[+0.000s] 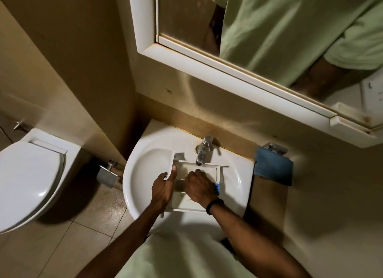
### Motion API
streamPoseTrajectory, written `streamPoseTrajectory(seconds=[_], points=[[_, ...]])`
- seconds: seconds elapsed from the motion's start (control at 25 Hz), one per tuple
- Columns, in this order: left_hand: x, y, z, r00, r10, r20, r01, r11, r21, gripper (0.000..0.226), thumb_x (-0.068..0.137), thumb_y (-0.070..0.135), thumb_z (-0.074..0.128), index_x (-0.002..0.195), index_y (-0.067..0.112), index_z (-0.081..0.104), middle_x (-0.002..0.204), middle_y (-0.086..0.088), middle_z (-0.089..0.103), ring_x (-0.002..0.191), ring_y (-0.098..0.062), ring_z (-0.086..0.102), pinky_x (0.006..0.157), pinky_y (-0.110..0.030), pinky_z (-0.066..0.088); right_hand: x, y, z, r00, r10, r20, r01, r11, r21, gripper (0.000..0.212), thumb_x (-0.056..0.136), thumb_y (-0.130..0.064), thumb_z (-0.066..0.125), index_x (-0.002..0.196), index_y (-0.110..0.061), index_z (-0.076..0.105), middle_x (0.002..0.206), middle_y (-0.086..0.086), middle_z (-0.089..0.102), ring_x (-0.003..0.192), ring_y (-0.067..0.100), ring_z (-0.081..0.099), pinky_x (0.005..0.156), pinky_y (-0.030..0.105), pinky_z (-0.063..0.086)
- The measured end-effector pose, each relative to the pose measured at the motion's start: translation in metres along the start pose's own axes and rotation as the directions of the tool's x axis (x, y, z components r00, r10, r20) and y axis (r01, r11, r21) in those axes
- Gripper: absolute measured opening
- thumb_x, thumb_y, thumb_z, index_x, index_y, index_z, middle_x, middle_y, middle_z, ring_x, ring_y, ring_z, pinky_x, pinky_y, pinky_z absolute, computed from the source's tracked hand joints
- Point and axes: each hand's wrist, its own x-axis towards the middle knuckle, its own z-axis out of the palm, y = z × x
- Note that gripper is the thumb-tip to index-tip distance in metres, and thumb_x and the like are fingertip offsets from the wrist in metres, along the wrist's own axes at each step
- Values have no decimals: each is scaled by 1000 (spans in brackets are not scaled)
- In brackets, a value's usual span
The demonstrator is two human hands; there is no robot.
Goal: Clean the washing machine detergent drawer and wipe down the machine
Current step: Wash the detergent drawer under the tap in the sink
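The left hand point(163, 188) grips the detergent drawer point(186, 206) by its front panel, over the sink point(132, 174). Just beside it, the right hand point(199, 187) reaches into the drawer, fingers bent; whether it holds anything is unclear.

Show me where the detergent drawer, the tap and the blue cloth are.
detergent drawer point(186, 204), head view, its near white floor.
tap point(202, 154), head view, its spout.
blue cloth point(273, 167), head view, its middle.
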Motion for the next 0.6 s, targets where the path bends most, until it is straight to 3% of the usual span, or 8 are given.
streamPoseTrajectory(seconds=[0.08, 0.16, 0.28, 0.36, 0.44, 0.52, 0.6], points=[[0, 1, -3, 1000, 2, 11, -2, 1000, 8, 90, 79, 94, 31, 99, 14, 67, 99, -7, 72, 93, -28, 62, 82, -39, 44, -8, 0, 5, 999, -31, -8, 31, 999, 36, 63, 94, -48, 15, 99, -13, 67, 107, 11, 64, 105, 33, 58, 91, 44, 48], [-1, 7, -4, 999, 8, 41, -10, 1000, 25, 83, 86, 89, 32, 90, 14, 66, 95, -8, 72, 89, -29, 62, 78, -38, 43, -12, 18, 4, 990, 72, -119, -65, 996, 62, 72, 95, -59, 18, 104, -11, 70, 110, 11, 64, 107, 32, 59, 92, 43, 48], [-2, 10, -2, 996, -27, 84, 25, 999, 23, 78, 91, 84, 35, 73, 12, 60, 84, -10, 71, 76, -26, 57, 73, -38, 43, -21, 14, 13, 946, 176, -274, -143, 980, 136, 58, 98, -51, 31, 116, -10, 67, 120, 9, 62, 114, 31, 60, 89, 42, 51], [-4, 8, 0, 995, -50, 88, 48, 999, 23, 78, 92, 84, 36, 63, 13, 52, 75, -9, 66, 69, -24, 54, 71, -37, 42, -23, -1, 19, 889, 229, -396, -169, 969, 179, 57, 97, -45, 37, 134, -7, 58, 136, 13, 57, 130, 31, 52, 101, 42, 48], [-7, 10, 1, 995, -65, 76, 62, 997, 34, 77, 93, 83, 35, 59, 14, 47, 70, -7, 61, 65, -23, 51, 67, -35, 40, -18, -7, 21, 874, 290, -390, -215, 950, 226, 64, 96, -42, 43, 146, -2, 44, 146, 19, 45, 146, 35, 33, 117, 45, 34], [-8, 8, 2, 995, -70, 71, 66, 996, 62, 80, 93, 84, 32, 60, 13, 53, 70, -7, 61, 64, -24, 53, 66, -34, 41, -13, -20, 20, 868, 388, -312, -299, 907, 295, 68, 96, -42, 43, 150, -1, 35, 152, 22, 36, 151, 38, 19, 121, 48, 25], [-4, 5, -1, 996, -58, 72, 52, 995, 81, 86, 90, 87, 27, 66, 14, 64, 75, -9, 68, 69, -25, 61, 68, -34, 44, -14, -46, 20, 914, 299, -275, -201, 921, 335, 64, 99, -39, 38, 153, -6, 30, 157, 17, 30, 150, 34, 21, 120, 46, 28]])
